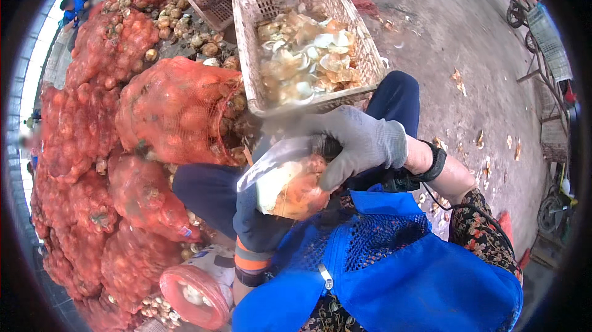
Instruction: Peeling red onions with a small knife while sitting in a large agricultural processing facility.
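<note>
In my left hand [258,224], which wears a dark glove with an orange and grey cuff, rests a large onion [302,193]. Part of it shows pale, bare flesh, and brownish skin covers the rest. My right hand [361,144], in a grey glove, is closed round the dark handle of a knife [271,156]. Its blade lies along the top of the pale side, and my right thumb is against the skin. Just beyond my hands stands a dirty white plastic crate [251,70] holding onion skins and peelings [314,54].
Red mesh sacks of onions [176,110] are piled along the left. Loose onions [179,17] lie behind them. A pink-rimmed container [194,295] with pale onions sits at lower left. Scraps litter the concrete floor [453,36]. A wheeled cart [539,54] stands at right; a person [75,8] is far left.
</note>
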The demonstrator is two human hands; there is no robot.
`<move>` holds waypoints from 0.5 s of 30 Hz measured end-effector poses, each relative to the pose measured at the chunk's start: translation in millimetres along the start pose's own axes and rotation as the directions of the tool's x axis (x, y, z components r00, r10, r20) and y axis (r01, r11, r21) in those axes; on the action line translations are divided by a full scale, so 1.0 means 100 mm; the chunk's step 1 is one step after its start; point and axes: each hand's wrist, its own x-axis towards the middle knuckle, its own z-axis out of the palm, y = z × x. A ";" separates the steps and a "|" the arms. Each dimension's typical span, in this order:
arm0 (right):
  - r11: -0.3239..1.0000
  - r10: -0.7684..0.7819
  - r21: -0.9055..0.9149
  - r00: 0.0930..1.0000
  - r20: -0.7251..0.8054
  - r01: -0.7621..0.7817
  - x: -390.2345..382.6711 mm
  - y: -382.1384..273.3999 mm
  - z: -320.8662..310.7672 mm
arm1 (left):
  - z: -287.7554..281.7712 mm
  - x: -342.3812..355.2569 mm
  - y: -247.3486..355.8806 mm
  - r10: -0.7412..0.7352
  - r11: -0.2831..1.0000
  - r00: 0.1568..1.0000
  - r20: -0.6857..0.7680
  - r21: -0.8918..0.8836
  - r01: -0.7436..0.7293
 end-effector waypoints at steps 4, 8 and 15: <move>0.999 0.033 -0.015 0.999 0.041 -0.032 -0.11 -0.02 0.02 | -0.21 0.00 -0.19 -0.005 0.787 0.986 0.167 0.608 -0.099; 0.972 0.119 0.184 0.980 0.159 -0.147 -0.22 0.06 0.08 | -0.17 -0.04 -0.27 0.077 0.761 0.989 0.127 0.634 -0.141; 0.975 0.114 -0.173 0.985 -0.132 -0.137 -0.24 0.00 0.21 | -0.10 -0.07 -0.29 0.244 0.688 0.968 0.064 0.692 -0.219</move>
